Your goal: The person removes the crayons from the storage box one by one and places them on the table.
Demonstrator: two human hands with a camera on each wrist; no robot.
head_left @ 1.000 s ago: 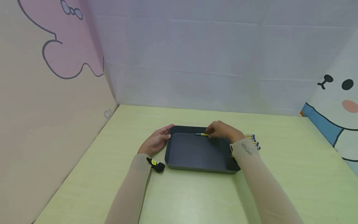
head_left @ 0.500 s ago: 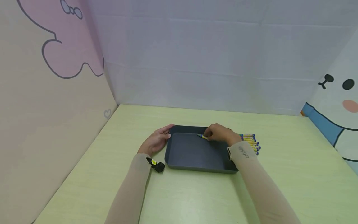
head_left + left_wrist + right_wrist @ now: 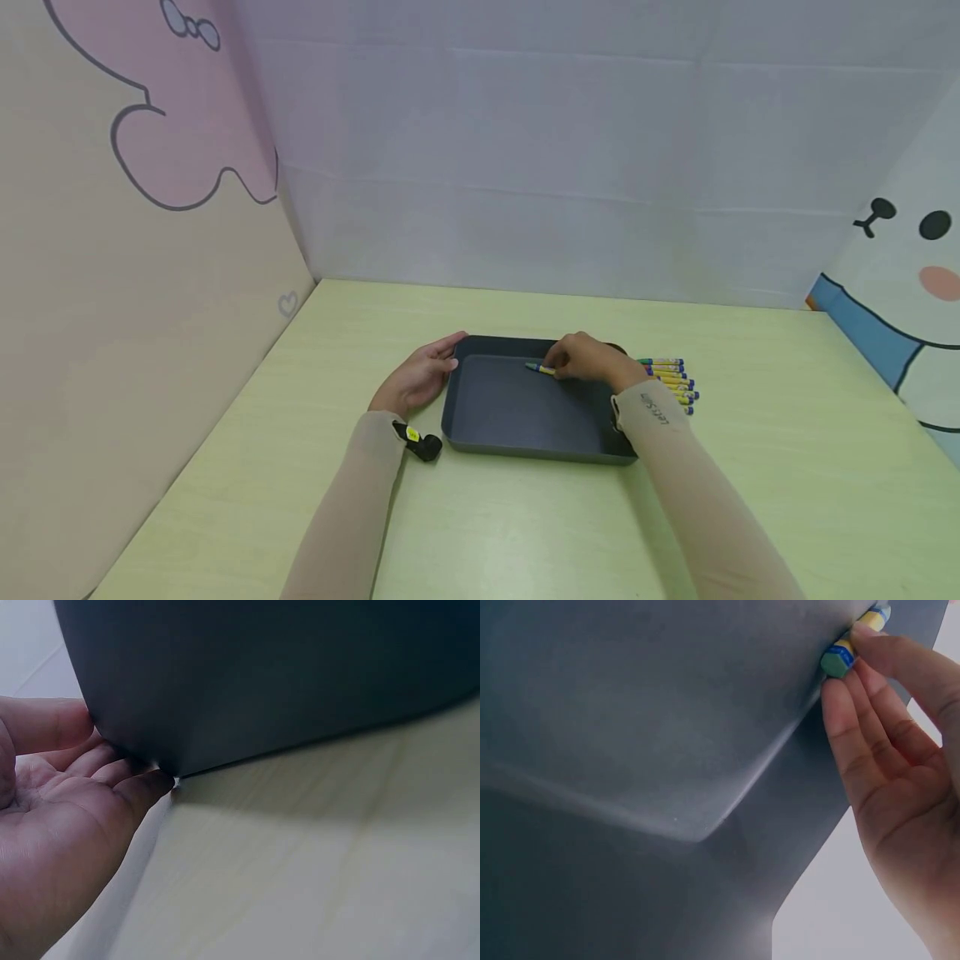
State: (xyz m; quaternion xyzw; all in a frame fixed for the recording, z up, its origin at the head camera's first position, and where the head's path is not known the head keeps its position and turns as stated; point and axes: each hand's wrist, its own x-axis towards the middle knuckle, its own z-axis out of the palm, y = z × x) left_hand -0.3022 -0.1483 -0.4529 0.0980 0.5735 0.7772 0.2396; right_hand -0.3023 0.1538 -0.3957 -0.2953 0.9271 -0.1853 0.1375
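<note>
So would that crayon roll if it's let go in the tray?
Probably a little: the crayon looks round and slim, and the tray floor looks smooth and flat. The tray's raised walls should stop it. It seems stiff and light, held by just the right hand fingers.

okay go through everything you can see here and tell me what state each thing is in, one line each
Right hand: grip pinching a crayon, over the tray's far side.
Crayon: held, lying nearly level at the tray's far wall.
Left hand: fingers relaxed, against the tray's left outer corner.
Tray: upright on the table, holding only the crayon.
Crayon pile: lying loose on the table, right of the tray.
</note>
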